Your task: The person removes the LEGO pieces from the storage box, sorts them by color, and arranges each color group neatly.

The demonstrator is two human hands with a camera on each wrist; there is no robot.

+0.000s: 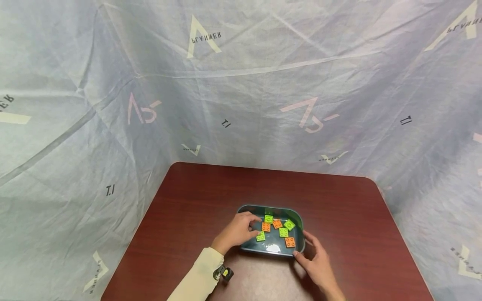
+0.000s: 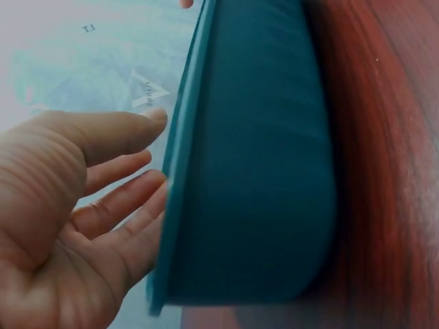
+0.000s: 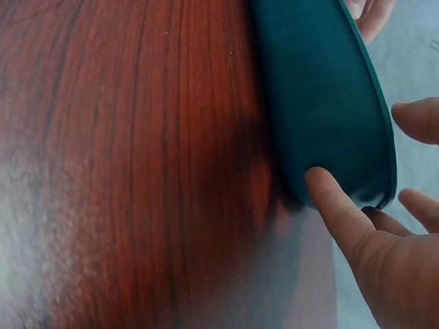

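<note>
"Head view first: how are the counter (image 1: 199,196) and the room shown?"

"The counter's reddish-brown top is rounded at its far corners and made paler by glare at the near side. It is backed and flanked by wrinkled grey fabric sheets (image 1: 244,90), printed with angular logos (image 1: 308,113) and the word PLANNER."

"And what is added by the wrist views?"

"Dark streaks of grain are brought out in the wood, and the tray's (image 1: 271,240) outer wall (image 3: 322,103) — smooth, plain, curved at the corner — is seen up close. By both, the contents are hidden; only from the head are they shown."

"Where is the tray placed, and how does it look?"

"It is set on the counter between the left hand (image 1: 239,229) and the right hand (image 1: 318,261): dark teal, low, round-cornered. Four lime-green bricks (image 1: 283,232) and three orange bricks (image 1: 290,242), squarish and studded, are scattered inside."

"And the fingers?"

"The left hand's are spread over the tray's left end; whether a brick is touched cannot be told. The right hand's are spread about the near right corner, one tip rested against the outer wall."
</note>
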